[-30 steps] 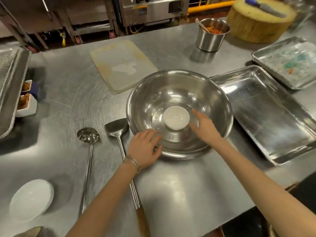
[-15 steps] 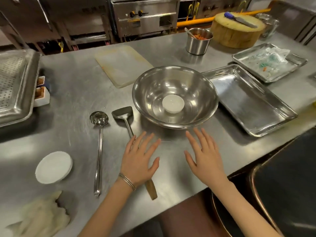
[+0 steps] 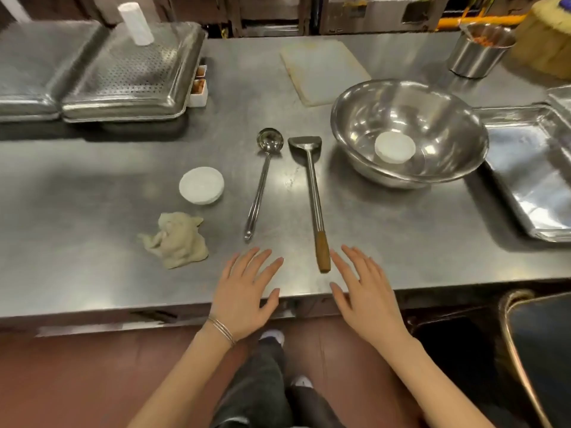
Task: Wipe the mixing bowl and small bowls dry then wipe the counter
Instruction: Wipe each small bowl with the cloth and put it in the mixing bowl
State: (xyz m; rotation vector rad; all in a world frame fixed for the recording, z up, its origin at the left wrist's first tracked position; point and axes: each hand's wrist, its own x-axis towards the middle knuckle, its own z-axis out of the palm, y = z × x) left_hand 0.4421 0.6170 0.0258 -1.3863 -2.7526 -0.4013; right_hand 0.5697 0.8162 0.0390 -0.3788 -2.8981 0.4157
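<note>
Stuff: We see a shiny steel counter [image 3: 92, 211], a big round steel mixing bowl [image 3: 401, 109] and a soft, crumpled cloth [image 3: 177, 240].
Hands: Our left hand [image 3: 244, 291] and right hand [image 3: 364, 291] are flat at the near edge. Their fingers are spread wide and hold nothing.
Between hands: The spatula [image 3: 312, 186] has a brown wooden handle that ends here, just beside our right fingers.
Bowls: The mixing bowl sits ahead of our right hand, with the first small bowl [image 3: 395, 147], white and round, inside it. The second small bowl [image 3: 201, 185] sits ahead and left of our left hand, past the cloth.

Dim overhead light, steel glare, edges warped
</note>
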